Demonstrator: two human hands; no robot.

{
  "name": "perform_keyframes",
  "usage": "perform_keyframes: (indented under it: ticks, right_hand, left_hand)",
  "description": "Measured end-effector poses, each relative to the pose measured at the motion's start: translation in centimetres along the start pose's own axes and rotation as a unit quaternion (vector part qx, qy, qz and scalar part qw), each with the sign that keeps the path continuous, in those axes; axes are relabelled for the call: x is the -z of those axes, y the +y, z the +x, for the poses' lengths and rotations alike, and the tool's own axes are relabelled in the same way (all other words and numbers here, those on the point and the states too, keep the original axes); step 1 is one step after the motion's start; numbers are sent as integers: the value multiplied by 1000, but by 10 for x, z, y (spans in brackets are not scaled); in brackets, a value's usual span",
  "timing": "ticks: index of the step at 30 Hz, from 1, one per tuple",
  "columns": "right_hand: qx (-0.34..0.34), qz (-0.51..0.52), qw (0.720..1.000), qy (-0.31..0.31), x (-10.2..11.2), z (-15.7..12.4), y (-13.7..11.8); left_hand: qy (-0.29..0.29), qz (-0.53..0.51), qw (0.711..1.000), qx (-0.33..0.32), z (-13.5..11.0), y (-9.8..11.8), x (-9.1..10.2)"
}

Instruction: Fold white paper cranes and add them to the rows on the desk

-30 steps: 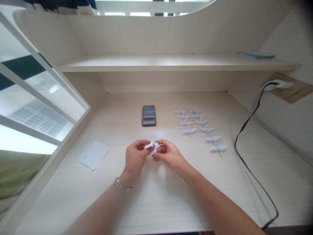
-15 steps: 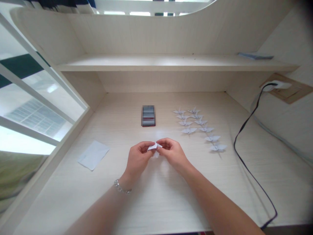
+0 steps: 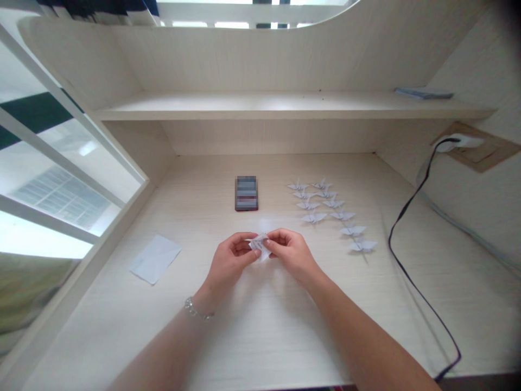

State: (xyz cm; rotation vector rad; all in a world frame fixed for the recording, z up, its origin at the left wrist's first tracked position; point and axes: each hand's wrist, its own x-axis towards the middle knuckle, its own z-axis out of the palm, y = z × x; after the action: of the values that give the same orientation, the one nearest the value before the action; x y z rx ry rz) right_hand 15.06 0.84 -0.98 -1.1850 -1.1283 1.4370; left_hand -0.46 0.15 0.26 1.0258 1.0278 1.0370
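Observation:
Between my left hand (image 3: 230,259) and my right hand (image 3: 290,253) is a small folded piece of white paper (image 3: 260,245), pinched by the fingertips of both. Its folds are partly hidden by my fingers. To the right lie several white origami cranes (image 3: 325,209) in two slanting rows on the pale wood desk (image 3: 260,326). A flat sheet of pale blue paper (image 3: 155,259) lies to the left of my hands, out of their reach of contact. A silver chain bracelet (image 3: 198,309) circles my left wrist.
A dark phone (image 3: 246,193) with a blurred screen lies on the desk beyond my hands. A black cable (image 3: 407,233) runs from a wall socket (image 3: 458,144) along the desk's right side. A shelf (image 3: 268,106) spans above; a window (image 3: 52,163) stands at left.
The paper has opened out a little and turned between my fingers. My hands have come closer together around it.

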Motion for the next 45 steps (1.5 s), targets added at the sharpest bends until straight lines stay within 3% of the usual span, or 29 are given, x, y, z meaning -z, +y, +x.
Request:
perform_keyframes:
  ticks: [9,19,31,41,45]
  right_hand:
    - [-21,37,999,-25,-3,-3,-2]
    - [-30,58,998,21,-7,-3,-3]
    - [56,-108,992,18,-6,-5,3]
    - [73,-164,984,24,-7,-7,-1]
    - [80,-120,989,-18,-4,-5,-2]
  left_hand:
    - [-16,-40,999,-6,1,-4,2]
    - [-38,-110,993,18,0,-1,0]
    - [-7,63,998,-31,2,-7,-1]
    - [11,-30,999,13,2,-11,-1]
    - [21,-31,999,18,3,-10,0]
